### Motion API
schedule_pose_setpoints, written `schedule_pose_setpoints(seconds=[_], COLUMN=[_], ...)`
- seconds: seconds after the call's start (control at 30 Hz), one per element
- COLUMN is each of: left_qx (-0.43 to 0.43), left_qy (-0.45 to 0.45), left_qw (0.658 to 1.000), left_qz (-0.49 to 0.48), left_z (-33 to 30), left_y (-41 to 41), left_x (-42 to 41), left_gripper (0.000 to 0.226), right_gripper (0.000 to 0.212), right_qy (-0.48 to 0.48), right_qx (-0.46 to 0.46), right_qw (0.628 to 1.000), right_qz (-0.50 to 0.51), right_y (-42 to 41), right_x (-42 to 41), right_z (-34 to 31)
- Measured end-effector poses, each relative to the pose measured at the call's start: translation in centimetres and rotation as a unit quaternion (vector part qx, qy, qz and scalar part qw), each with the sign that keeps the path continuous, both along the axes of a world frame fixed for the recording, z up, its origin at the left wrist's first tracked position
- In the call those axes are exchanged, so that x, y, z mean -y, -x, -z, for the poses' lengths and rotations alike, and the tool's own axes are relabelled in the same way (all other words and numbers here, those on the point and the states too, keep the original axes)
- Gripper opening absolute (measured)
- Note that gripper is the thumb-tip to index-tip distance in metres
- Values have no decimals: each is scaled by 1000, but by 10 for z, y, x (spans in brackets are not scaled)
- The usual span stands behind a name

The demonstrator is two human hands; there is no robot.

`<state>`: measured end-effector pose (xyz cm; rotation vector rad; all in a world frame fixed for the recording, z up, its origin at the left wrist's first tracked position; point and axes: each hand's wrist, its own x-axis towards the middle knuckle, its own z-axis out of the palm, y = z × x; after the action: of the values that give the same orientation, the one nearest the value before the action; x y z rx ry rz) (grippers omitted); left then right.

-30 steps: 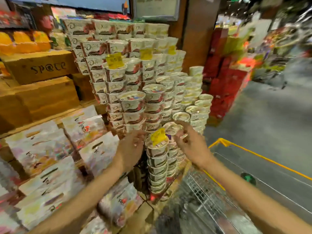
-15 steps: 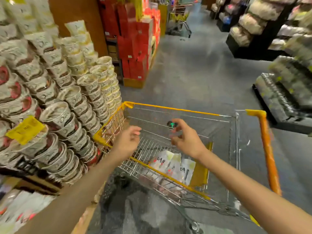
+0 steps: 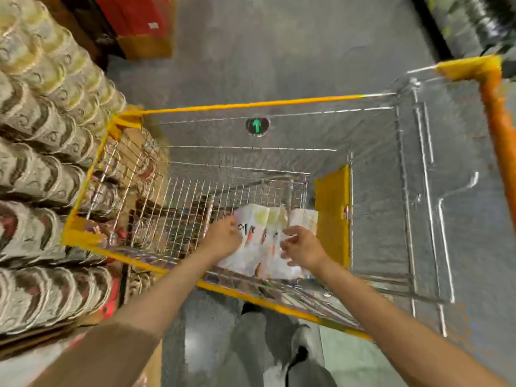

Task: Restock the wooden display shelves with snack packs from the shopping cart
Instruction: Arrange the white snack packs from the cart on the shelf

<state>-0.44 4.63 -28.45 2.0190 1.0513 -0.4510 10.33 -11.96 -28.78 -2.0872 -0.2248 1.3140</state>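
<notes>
So both hands are down in the silver wire shopping cart w/ yellow rim (image 3: 245,104), centre of frame. The white printed plastic snack packs (image 3: 268,238) lie flat in a small overlapping pile on the cart floor, lower-middle of frame, near the yellow panel on the cart's right wall. Left hand (image 3: 223,238) sits on the left edge of the pile, fingers curled onto a pack; looks like a grasp, but blur hides the fingertips. Right hand (image 3: 303,248) is at the pile's right side, fingers bent and touching the top pack; can't tell if it has actually closed on anything.

Step in hand, imo: gather packs for the next trip. To do it well: get fingers under the pile from both sides, not just a pinch on one film edge, since slick pouches will prob slide apart. Lift straight up to clear the wire walls and rim, keep the stack level.

Stacked white and brown paper snack cups (image 3: 42,152) fill the left of frame, hard against the cart's left side, so swing out wide of them. Wooden shelves themselves aren't in view.
</notes>
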Motion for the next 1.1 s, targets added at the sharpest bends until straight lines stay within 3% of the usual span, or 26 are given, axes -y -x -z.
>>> schedule_pose_setpoints(seconds=[0.17,0.27,0.37,0.43,0.63,0.77,0.87,0.97,1.1], left_qx=[-114,-129,-165,-194,-207,-183,-135,-107,-110], left_qy=[60,27,36,36,31,2,-34,-71,-7], left_qw=[984,974,960,950,947,962,980,984,988], left_qz=[123,183,225,243,244,204,139,125,107], left_z=[76,101,115,116,128,122,113,107,110], left_y=[-10,-12,-4,2,8,4,-1,-2,9], left_x=[-7,-2,2,4,2,7,-4,-20,-26], left_gripper=[70,97,116,119,117,103,75,38,37], right_gripper=[40,44,16,24,36,28,15,30,18], right_qy=[76,98,91,99,145,164,123,98,164], right_qx=[-63,-95,-103,-100,-73,-56,-139,-230,-103], right_qw=[993,987,988,988,984,983,977,959,981], right_qz=[69,89,75,65,73,55,107,131,-22], right_y=[12,19,22,20,17,20,21,27,34], right_x=[-23,-38,-46,-46,-38,-39,-48,-56,-57], right_z=[72,88,103,111,116,118,114,112,114])
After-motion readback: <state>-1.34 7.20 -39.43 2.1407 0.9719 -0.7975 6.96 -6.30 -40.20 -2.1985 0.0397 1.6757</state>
